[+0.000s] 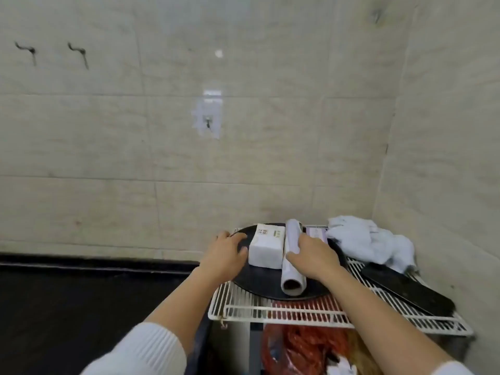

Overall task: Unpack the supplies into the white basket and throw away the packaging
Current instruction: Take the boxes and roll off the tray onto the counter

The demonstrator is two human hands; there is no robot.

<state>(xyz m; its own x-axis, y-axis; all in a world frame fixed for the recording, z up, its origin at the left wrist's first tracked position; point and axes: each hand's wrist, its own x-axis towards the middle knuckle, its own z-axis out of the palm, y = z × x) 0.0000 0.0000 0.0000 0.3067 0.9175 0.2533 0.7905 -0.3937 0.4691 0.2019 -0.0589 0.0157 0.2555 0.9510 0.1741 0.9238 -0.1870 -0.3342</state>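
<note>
A white wire basket (270, 312) sits in the tiled corner with a round black tray (259, 282) lying on it. On the tray stand a white box (266, 250) with printed labels and a white roll (290, 277) lying lengthwise, its open core facing me. My right hand (313, 257) is closed over the roll's middle, thumb on its left side. Resting palm down on the tray's left rim, my left hand (228, 251) has its fingers apart and its thumb close to the box. A purple packet (316, 234) shows behind my right hand.
A crumpled pale blue cloth (370, 242) lies at the basket's back right, and a flat black object (405, 290) along its right side. Red plastic bags (305, 347) sit below the basket. A dark countertop (81, 307) spreads to the left. Hooks hang on the tiled wall (208, 121).
</note>
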